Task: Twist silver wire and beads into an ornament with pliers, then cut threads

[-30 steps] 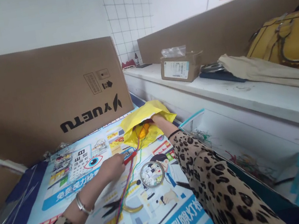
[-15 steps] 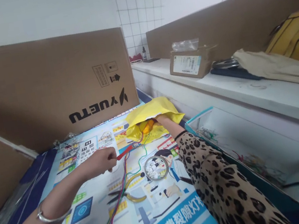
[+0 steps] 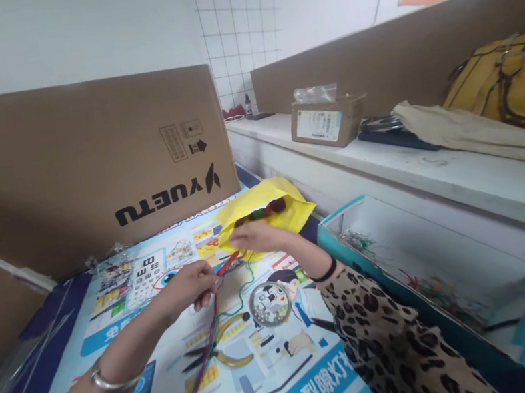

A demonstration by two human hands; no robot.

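My left hand is closed on one end of a narrow red strip. Several coloured cords trail from beside it toward the table's near edge. At the strip's far end, my right hand has its fingers pinched together; what lies in them is hidden. Just behind that hand is a yellow bag, its mouth facing me with dark and green items inside. A thin green cord loops below the hands. Yellow-handled pliers lie under the cords, beside a round clear dish holding small beads.
A teal-edged box with wiry, tangled pieces stands along the right. Above it runs a white ledge bearing a small carton and a yellow handbag. A large cardboard box closes off the back.
My right hand has come out of the yellow bag and moved left to the red strip's far end. The orange item at the bag's mouth no longer shows. The view has shifted slightly.
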